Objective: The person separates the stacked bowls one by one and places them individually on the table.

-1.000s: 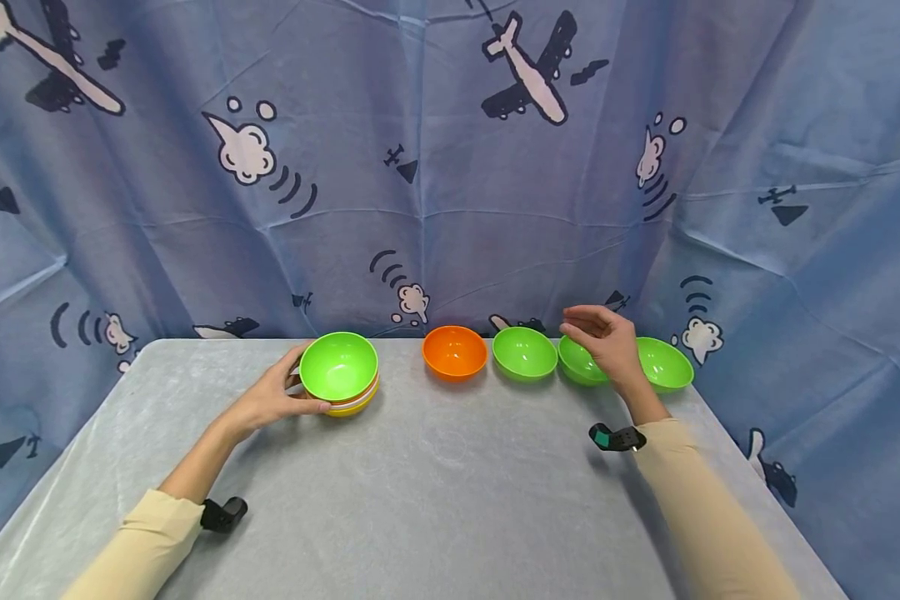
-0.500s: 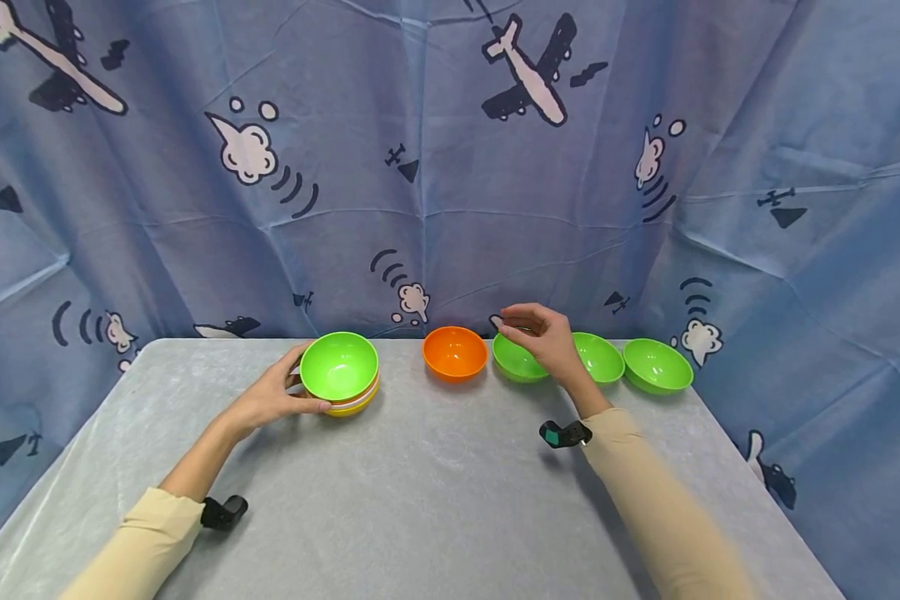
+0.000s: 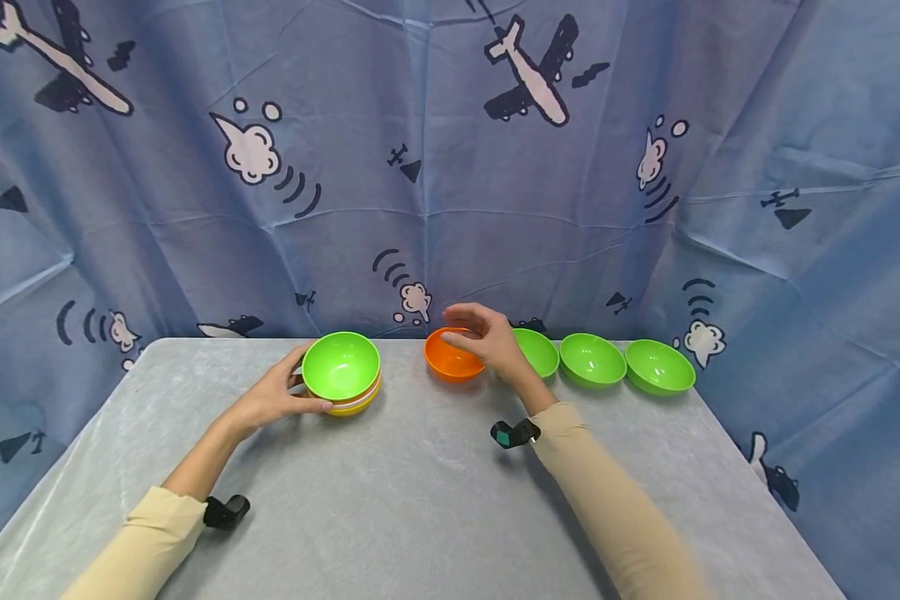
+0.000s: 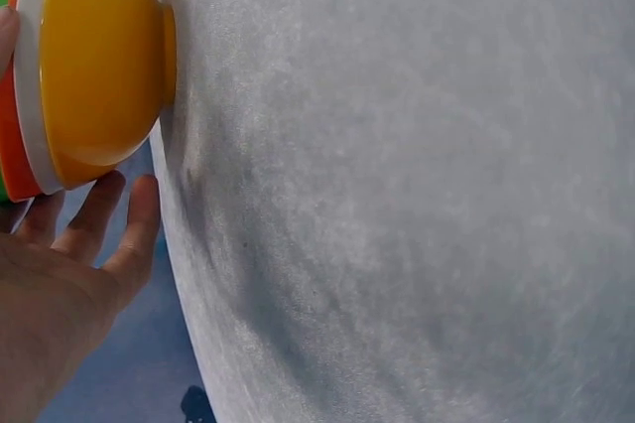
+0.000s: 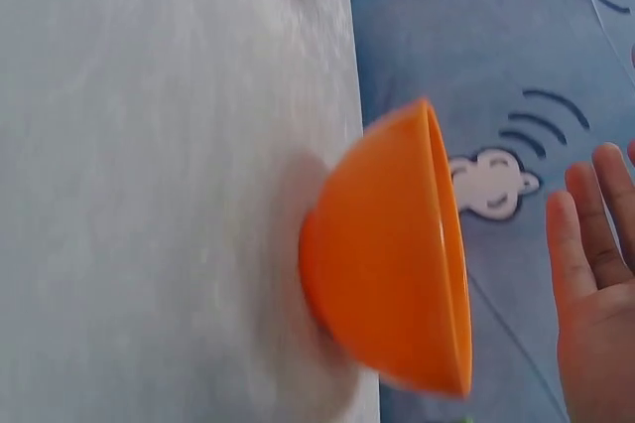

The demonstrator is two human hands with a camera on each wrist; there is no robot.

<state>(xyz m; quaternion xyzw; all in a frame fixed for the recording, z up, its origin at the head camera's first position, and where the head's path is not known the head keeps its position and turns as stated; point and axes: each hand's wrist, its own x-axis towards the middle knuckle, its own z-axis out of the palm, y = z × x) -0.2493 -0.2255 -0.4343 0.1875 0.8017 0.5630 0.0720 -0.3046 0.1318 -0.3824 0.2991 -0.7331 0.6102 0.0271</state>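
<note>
At the left of the head view stands a stack of bowls, green on top. My left hand holds it from the left side, thumb in front and fingers behind. In the left wrist view, orange, white and yellow bowls show below the green one, and the thumb lies against the side. My right hand hovers over a single orange bowl, holding nothing. Its fingers are extended above the bowl's rim in the right wrist view, apart from it.
Right of the orange bowl, a row of green bowls runs along the back edge: one partly behind the right hand, a middle one and a right-hand one. A blue patterned curtain hangs behind the grey-covered table.
My right hand has swept left above the row, from over the green bowls to over the orange one, carrying nothing. My left hand and the stack have stayed in place.
</note>
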